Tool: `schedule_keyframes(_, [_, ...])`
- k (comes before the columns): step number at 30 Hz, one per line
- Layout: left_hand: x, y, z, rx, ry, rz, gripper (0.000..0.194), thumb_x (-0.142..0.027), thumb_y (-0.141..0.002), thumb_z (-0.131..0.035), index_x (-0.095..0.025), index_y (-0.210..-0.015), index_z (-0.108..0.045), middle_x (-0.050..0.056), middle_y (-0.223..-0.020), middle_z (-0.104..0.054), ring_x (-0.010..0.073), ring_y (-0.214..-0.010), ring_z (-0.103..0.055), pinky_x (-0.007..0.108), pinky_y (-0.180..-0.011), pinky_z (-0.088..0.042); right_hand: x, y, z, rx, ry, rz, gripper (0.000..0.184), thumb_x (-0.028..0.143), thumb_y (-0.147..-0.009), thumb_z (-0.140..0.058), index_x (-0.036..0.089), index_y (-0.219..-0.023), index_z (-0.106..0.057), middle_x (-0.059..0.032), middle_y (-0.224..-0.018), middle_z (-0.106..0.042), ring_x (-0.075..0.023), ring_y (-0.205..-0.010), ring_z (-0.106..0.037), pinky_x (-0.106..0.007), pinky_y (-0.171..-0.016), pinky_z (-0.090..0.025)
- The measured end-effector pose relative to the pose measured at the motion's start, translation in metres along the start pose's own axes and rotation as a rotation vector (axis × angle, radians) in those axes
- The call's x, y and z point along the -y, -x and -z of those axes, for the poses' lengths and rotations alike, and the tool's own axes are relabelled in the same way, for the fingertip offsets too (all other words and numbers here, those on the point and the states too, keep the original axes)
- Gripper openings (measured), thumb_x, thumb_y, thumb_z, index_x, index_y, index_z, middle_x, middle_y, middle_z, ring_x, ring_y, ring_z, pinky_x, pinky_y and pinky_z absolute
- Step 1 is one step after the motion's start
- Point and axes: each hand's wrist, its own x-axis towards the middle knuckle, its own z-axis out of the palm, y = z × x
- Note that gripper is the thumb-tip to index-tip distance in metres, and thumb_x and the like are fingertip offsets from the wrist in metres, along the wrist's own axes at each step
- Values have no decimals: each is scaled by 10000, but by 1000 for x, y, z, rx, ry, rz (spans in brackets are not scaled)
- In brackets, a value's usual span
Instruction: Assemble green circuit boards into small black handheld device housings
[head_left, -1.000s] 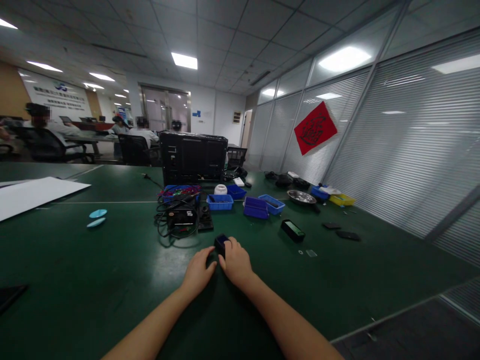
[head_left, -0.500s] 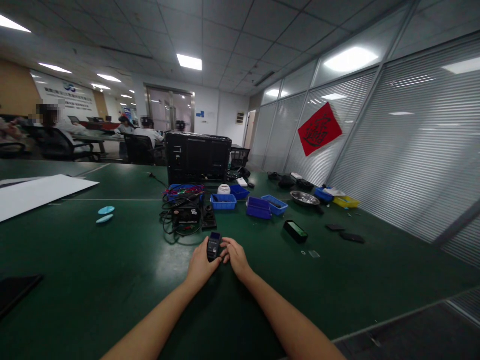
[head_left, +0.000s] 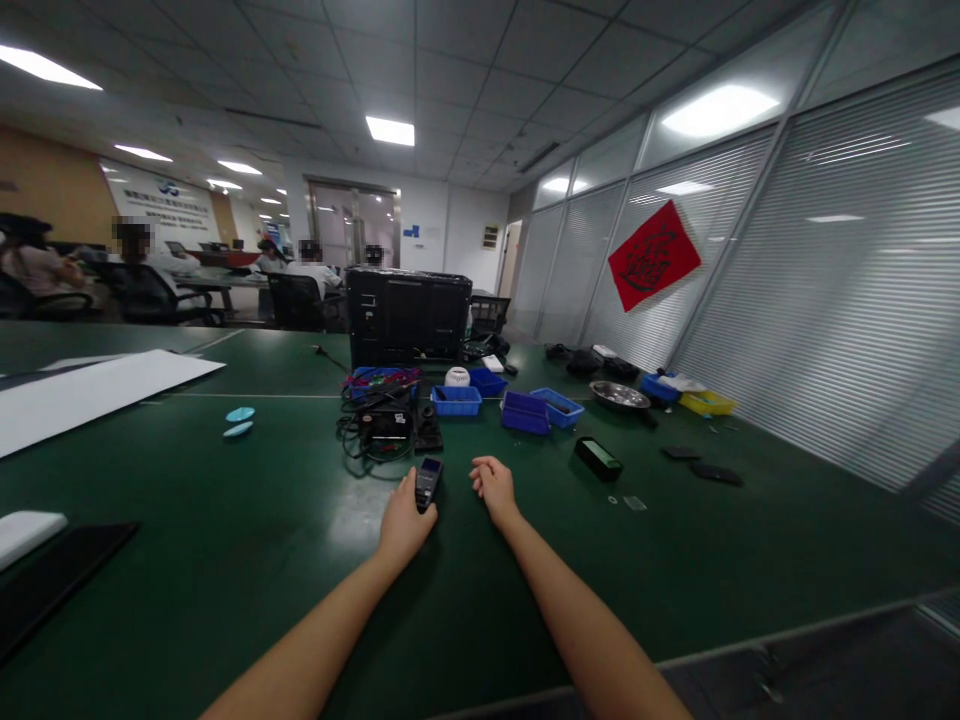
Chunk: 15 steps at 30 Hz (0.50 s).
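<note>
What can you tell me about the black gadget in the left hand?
The black gadget is small and oblong, apparently plastic, with a dark bluish screen at its far end and pale markings below, too small to read. The left hand grips it, screen up, over the green table; contact with the tabletop is unclear. The right hand is apart from it.

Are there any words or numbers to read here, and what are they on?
No word or number is clear enough to quote.
Red poster: big dark writing, too blurred to read.
Wall sign: rows of writing, too blurred.
Handheld device in the left hand: tiny pale marks, too small.
Big black case: pale marks, too small.
Small black box: pale stickers, too small.
</note>
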Motion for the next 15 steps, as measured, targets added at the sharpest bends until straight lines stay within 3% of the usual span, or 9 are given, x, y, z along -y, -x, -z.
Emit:
schedule_keyframes(7, [20, 12, 31, -35, -124, 38, 637, -299, -715, -477, -121, -1304, -311, 139, -1280, -466, 255, -1174, -434, 359, -974, -306, -5, -3, -1, 75, 185, 66, 264, 244, -701, -347, 142, -827, -556, -5, -645, -589, -85, -468, -507, -187, -452, -393])
schedule_keyframes(15, [58, 16, 82, -83, -247, 204, 665, -349, -753, -429, -74, -1334, -255, 169, -1278, -462, 280, -1205, -400, 393, -983, -300, -2, -10, 0, 132, 275, 83, 206, 193, -688, -384, 156, -769, -569, 10, -617, -594, -87, -475, -514, -190, -488, -399])
